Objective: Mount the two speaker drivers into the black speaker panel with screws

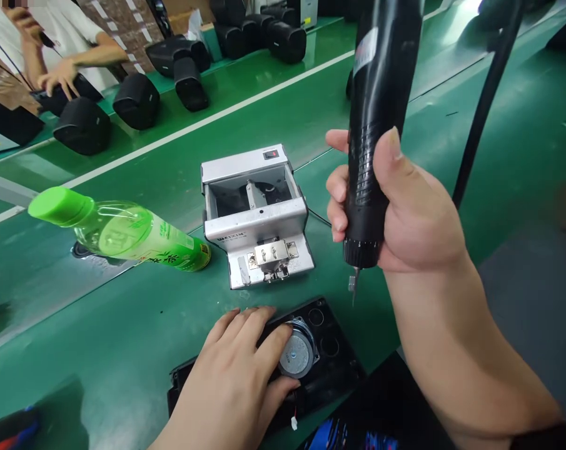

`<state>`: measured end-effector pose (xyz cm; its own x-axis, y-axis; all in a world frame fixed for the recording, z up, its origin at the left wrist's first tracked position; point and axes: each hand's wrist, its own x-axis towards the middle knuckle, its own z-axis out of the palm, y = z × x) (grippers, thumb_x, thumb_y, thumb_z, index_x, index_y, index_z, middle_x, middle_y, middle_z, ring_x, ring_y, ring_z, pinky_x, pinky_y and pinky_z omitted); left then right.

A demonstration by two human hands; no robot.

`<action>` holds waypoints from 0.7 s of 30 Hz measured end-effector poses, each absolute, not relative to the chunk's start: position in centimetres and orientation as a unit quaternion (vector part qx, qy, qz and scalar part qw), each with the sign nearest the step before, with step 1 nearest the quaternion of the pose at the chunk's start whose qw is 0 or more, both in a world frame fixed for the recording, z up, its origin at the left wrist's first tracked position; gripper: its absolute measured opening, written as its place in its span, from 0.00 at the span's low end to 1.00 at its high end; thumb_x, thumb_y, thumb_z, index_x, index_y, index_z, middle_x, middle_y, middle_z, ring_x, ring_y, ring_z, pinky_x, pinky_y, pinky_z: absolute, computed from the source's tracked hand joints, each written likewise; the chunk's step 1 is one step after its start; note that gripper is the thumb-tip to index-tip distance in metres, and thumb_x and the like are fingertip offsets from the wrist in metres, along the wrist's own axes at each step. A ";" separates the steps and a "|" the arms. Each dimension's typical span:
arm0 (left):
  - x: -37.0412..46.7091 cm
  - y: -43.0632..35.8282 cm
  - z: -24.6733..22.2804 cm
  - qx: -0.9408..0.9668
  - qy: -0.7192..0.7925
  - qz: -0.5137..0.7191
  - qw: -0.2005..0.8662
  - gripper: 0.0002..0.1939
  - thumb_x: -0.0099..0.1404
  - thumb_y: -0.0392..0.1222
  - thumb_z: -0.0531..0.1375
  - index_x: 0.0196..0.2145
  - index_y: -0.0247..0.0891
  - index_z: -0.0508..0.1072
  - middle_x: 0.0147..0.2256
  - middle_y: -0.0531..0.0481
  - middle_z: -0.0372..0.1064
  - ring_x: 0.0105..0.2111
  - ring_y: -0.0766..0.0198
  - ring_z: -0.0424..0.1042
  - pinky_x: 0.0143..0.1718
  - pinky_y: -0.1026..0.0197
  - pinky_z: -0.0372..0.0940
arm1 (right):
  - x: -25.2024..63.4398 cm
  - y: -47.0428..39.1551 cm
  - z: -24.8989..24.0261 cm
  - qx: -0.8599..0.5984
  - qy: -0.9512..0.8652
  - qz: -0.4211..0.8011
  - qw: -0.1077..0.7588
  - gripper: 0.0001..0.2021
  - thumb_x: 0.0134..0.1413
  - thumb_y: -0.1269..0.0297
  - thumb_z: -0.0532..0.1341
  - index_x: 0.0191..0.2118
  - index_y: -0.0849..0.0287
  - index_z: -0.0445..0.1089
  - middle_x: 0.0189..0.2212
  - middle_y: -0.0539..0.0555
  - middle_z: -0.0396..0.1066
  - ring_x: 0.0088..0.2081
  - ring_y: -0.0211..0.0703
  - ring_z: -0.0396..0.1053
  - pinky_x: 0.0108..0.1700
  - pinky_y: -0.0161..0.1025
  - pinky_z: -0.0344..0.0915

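On the front bar of the grey metal box [256, 220], small dark lettering is being shown; it seems to begin with "WE", but the rest is too small to be read. On the label of the green bottle [123, 230], green Chinese characters are being displayed. On the black screwdriver [374, 134], a white sticker is being seen, with its print blurred.

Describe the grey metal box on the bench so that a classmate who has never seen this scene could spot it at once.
Start at the green workbench. Midway between the lying green bottle and the black electric screwdriver in the right hand stands the grey metal box. Alone among black parts, it is silver, open-topped, with a red switch.
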<state>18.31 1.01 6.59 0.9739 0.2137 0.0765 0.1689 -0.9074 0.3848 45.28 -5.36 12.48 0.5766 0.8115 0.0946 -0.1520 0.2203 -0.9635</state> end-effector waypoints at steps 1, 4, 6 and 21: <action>18.3 1.0 6.6 0.974 0.100 0.056 0.196 0.29 0.58 0.36 0.77 0.55 0.46 0.74 0.55 0.43 0.77 0.49 0.43 0.80 0.51 0.33 0.78 | 45.0 -5.0 12.6 -0.511 -0.317 0.346 0.720 0.30 0.63 0.40 0.71 0.60 0.55 0.71 0.33 0.48 0.67 0.25 0.35 0.68 0.23 0.34 0.74; 18.3 1.2 6.5 0.972 0.103 0.046 0.206 0.27 0.61 0.37 0.74 0.56 0.47 0.74 0.55 0.43 0.76 0.50 0.44 0.79 0.51 0.36 0.78 | 44.5 -4.6 12.1 -0.484 -0.333 0.375 0.717 0.30 0.66 0.39 0.68 0.61 0.55 0.69 0.33 0.48 0.67 0.23 0.36 0.65 0.19 0.35 0.69; 18.3 1.3 6.6 0.972 0.099 0.036 0.210 0.26 0.63 0.38 0.73 0.57 0.47 0.73 0.56 0.43 0.76 0.50 0.45 0.79 0.51 0.38 0.77 | 44.5 -4.7 11.5 -0.479 -0.334 0.391 0.711 0.31 0.66 0.40 0.67 0.63 0.57 0.68 0.33 0.49 0.68 0.22 0.37 0.65 0.17 0.36 0.66; 18.7 1.3 7.2 0.961 0.125 -0.016 0.246 0.24 0.62 0.39 0.74 0.54 0.47 0.75 0.56 0.45 0.75 0.50 0.45 0.77 0.51 0.39 0.75 | 45.2 -5.4 11.6 -0.455 -0.337 0.399 0.721 0.36 0.61 0.30 0.68 0.62 0.53 0.72 0.27 0.46 0.72 0.20 0.39 0.70 0.18 0.36 0.69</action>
